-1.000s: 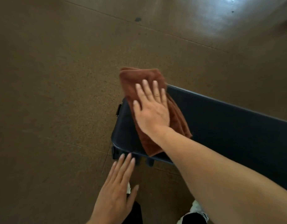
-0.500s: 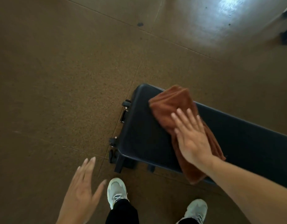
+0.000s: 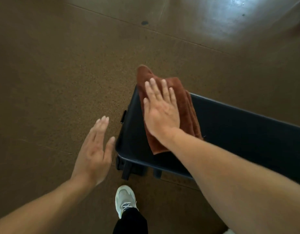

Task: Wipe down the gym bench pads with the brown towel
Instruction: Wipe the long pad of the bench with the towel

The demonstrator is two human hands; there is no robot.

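I press right hand [image 3: 160,114] flat on brown towel [image 3: 188,107] at bench pad [image 3: 238,129] end; sweep toward 3 o'clock, pressure even. Left hand [image 3: 93,152] open, idle, 8 o'clock.

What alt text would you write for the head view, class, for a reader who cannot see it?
A right hand presses a brown towel flat on the end of a dark gym bench pad. The left hand hovers open beside the bench, above a brown floor and one pale shoe.
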